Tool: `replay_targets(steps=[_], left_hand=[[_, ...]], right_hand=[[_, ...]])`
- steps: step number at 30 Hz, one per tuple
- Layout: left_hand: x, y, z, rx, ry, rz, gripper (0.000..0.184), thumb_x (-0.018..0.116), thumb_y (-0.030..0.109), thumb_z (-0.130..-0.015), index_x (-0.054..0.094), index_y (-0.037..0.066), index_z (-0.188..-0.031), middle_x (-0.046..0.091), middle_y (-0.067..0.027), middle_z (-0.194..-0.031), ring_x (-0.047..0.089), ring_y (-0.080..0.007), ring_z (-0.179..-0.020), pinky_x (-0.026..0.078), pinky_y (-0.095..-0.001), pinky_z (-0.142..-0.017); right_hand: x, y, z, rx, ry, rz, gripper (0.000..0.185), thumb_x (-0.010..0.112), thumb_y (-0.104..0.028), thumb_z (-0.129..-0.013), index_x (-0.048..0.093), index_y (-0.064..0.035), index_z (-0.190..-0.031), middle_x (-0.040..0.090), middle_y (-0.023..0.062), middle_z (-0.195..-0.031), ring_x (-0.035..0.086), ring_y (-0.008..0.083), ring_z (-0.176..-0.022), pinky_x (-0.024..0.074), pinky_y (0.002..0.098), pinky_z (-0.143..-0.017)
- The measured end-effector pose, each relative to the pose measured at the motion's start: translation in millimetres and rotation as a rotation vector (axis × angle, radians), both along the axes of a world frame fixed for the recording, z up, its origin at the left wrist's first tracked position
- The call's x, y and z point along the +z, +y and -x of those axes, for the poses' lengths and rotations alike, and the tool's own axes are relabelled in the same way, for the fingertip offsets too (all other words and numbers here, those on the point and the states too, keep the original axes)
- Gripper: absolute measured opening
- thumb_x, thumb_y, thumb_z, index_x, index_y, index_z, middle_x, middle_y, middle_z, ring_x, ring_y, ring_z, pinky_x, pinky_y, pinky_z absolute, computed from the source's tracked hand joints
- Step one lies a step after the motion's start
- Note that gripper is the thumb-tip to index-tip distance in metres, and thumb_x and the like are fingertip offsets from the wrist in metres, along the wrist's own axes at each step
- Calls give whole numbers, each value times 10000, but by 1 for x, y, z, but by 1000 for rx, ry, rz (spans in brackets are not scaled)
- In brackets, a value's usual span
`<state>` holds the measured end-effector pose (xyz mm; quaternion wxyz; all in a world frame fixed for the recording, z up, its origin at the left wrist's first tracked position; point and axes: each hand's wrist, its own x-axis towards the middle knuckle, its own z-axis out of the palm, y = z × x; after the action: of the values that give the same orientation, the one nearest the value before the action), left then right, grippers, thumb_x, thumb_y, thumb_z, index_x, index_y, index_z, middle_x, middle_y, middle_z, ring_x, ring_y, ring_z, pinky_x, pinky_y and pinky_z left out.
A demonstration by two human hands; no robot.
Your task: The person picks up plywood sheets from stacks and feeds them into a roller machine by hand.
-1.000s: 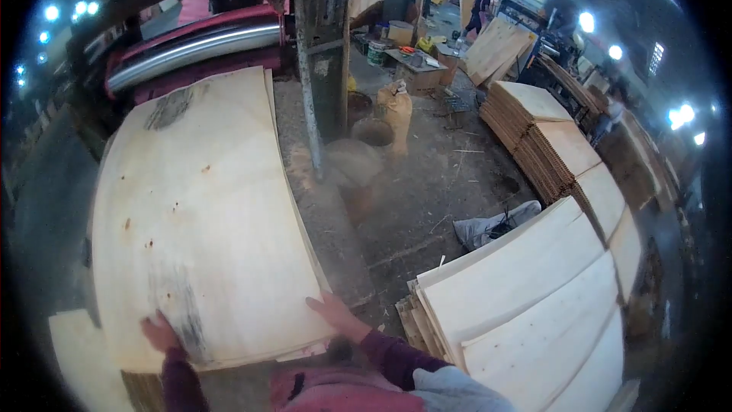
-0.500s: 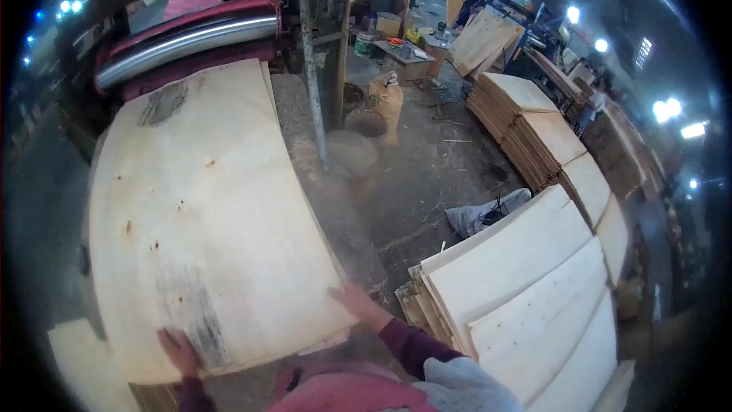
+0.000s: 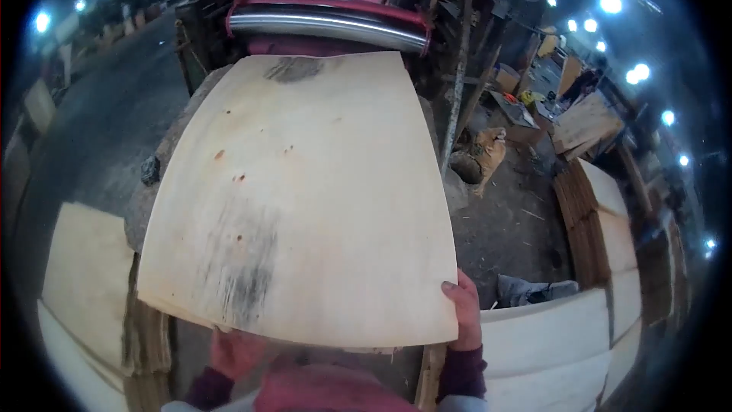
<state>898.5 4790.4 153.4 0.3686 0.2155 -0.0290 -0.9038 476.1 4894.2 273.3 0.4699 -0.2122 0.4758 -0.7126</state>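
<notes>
While the right hand (image 3: 463, 313) grips the wood sheet (image 3: 343, 183) by its near-right edge, the left hand (image 3: 236, 352) meets the near edge, hold unclear. Sheet lies before the far roller (image 3: 328, 28). Judged step: edge handling; next calls for even support.

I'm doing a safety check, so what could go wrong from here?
The broad, pale wooden sheet could chip where the right hand grips its right edge. The sheet's near edge might splinter into the bare left hand. If the shiny cylindrical metal roller beyond the sheet turns, a hand brought close could get caught.
</notes>
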Motion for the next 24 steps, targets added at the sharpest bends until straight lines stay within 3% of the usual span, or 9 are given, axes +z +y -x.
replay_targets(steps=[1, 5, 11, 14, 16, 18, 19, 20, 24], left_hand=[[19, 0, 10, 220, -44, 36, 572, 485, 472, -968, 515, -5, -1281, 560, -192, -1301, 544, -288, -1203, 470, -416, -978], [17, -50, 2, 317, -213, 115, 508, 450, 322, -1005, 389, 16, -1404, 539, -154, -1342, 539, -288, -1217, 442, -445, -1031], [28, -3, 3, 267, -456, 199, 443, 430, 232, -1013, 397, -2, -1388, 554, -142, -1323, 553, -273, -1201, 464, -419, -1012], [-9, -24, 9, 288, -356, 87, 432, 433, 243, -1014, 423, 0, -1372, 567, -129, -1307, 572, -264, -1171, 486, -403, -979], [-66, -76, 0, 94, -700, 441, 417, 445, 273, -1013, 476, -1, -1326, 582, -127, -1281, 595, -250, -1131, 488, -379, -973], [-64, -119, 23, 28, -713, 531, 410, 452, 288, -1012, 498, -1, -1299, 597, -125, -1255, 600, -244, -1120, 490, -380, -970], [-55, -148, 42, 82, -481, 302, 404, 453, 292, -1011, 506, 1, -1286, 605, -124, -1241, 601, -241, -1118, 491, -389, -967], [-54, -169, 52, 63, -574, 489, 365, 445, 241, -1011, 513, -6, -1271, 613, -136, -1219, 602, -269, -1109, 496, -427, -958], [-51, -265, 103, 197, -342, 139, 318, 432, 202, -1014, 530, 6, -1245, 624, -136, -1191, 605, -282, -1091, 501, -458, -939]], right_hand=[[-18, 8, 6, 16, -3, 0, 411, 567, -50, -878, 526, 60, -1272, 643, 132, -1158, 644, 207, -1003, 524, 324, -855], [-83, 7, 18, 26, -61, -159, 398, 540, -31, -890, 527, 50, -1280, 640, 112, -1167, 633, 192, -1015, 511, 325, -882], [-18, 38, -1, 20, -39, -200, 413, 537, -19, -884, 519, 45, -1292, 632, 102, -1192, 615, 196, -1062, 495, 337, -915], [-48, 20, 21, 86, 38, -203, 442, 560, -53, -872, 510, 30, -1303, 627, 125, -1199, 620, 214, -1067, 494, 341, -910], [-75, -11, 36, 121, 129, -243, 469, 591, -93, -861, 504, 37, -1304, 623, 164, -1211, 619, 260, -1093, 484, 357, -935], [-89, -43, 38, -1, 729, -401, 443, 589, -124, -866, 518, 25, -1277, 620, 189, -1188, 619, 324, -1045, 484, 408, -902], [-95, -55, 32, -63, 1026, -480, 431, 588, -140, -868, 525, 19, -1264, 618, 202, -1177, 619, 357, -1020, 485, 434, -885], [-102, -59, 24, -95, 1111, -460, 444, 602, -160, -861, 525, 19, -1260, 603, 214, -1193, 597, 374, -1049, 475, 448, -898], [-150, -35, -18, -76, 1432, -465, 532, 663, -221, -818, 512, 34, -1260, 530, 268, -1279, 502, 413, -1195, 430, 471, -985]])
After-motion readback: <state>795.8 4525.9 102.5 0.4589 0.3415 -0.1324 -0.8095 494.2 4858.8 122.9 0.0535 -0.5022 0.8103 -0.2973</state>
